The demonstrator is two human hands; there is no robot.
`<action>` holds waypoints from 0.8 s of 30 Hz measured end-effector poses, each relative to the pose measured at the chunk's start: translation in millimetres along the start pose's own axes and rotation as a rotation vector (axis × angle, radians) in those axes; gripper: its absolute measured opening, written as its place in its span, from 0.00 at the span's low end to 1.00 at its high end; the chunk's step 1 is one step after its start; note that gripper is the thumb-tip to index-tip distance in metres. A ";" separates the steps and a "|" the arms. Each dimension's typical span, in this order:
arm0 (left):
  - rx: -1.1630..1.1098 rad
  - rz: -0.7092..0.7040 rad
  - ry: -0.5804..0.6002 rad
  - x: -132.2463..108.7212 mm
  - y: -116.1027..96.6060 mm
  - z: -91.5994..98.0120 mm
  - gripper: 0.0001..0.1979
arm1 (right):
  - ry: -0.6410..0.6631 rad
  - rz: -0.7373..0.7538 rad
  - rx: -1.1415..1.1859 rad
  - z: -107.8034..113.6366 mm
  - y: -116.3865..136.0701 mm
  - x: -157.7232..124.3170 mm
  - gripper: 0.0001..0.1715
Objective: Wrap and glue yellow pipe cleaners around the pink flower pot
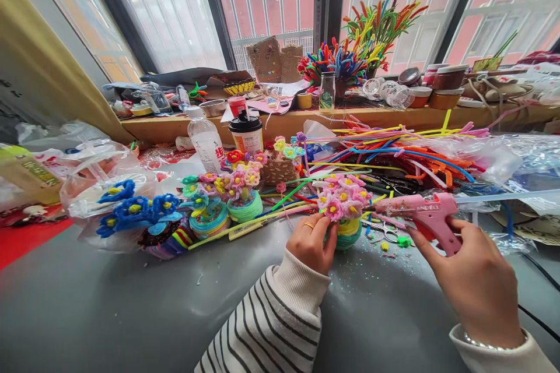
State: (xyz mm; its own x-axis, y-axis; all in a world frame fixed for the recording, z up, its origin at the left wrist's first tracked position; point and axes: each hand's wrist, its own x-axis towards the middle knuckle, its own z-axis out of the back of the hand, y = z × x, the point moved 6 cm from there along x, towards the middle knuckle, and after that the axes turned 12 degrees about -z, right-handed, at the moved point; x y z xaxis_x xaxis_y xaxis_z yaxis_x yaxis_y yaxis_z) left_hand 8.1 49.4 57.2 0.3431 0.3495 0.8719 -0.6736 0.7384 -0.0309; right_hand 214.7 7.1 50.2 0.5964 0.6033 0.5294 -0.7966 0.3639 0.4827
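Head view: right hand (481, 282) grips glue gun (443, 207), apparently lettered "ANDELI".

Front-left of the green-and-yellow fuzzy pot of pink flowers (349, 236), smooth grey tabletop (126, 315) lies open; behind it, tangled multicoloured pipe cleaners (385, 152) obstruct; rightward, a pink plastic glue gun (438, 210).

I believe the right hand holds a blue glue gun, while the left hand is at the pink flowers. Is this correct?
Not fully: the glue gun in the right hand is pink, not blue, as the head view shows. The left hand is indeed at the pink flowers.
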 end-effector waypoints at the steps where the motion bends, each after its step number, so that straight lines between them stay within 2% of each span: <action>1: 0.002 -0.006 -0.001 0.5 -0.6 0.5 0.05 | 0.012 -0.004 -0.003 -1.8 -3.9 4.8 0.35; 9: 0.011 -0.038 -0.002 3.1 -2.2 3.0 0.05 | 0.194 -0.088 -0.121 -28.9 -43.5 46.2 0.28; 12: 0.015 -0.055 0.002 1.6 -2.1 2.5 0.05 | 0.276 -0.102 -0.190 -42.6 -60.9 50.8 0.26; 15: 0.022 -0.058 0.018 -1.1 -0.2 0.8 0.06 | 0.262 -0.022 -0.273 -46.9 -68.0 48.5 0.26; 17: 0.022 -0.054 0.027 -2.3 1.3 -0.2 0.06 | 0.161 0.082 -0.316 -39.0 -60.1 44.8 0.27; 19: 0.020 -0.053 0.029 -2.4 2.0 -0.4 0.06 | 0.026 0.181 -0.296 -24.7 -42.6 39.2 0.28; 20: 0.019 -0.054 0.032 -2.2 2.1 -0.6 0.06 | 0.003 0.250 -0.245 -19.5 -30.2 34.9 0.27; 22: 0.017 -0.057 0.032 -1.5 2.0 -0.5 0.06 | 0.026 0.394 -0.050 -12.7 -2.1 24.5 0.24; 24: 0.022 -0.057 0.029 -1.2 2.0 -0.5 0.06 | 0.234 0.538 0.111 -20.7 26.3 11.7 0.23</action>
State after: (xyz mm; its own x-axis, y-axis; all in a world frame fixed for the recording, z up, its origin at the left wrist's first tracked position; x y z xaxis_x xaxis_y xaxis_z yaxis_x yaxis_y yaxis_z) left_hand 6.6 50.8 55.9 0.4004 0.3239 0.8572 -0.6667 0.7447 0.0300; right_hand 198.8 38.5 54.6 0.0644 0.8272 0.5582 -0.9582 -0.1050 0.2661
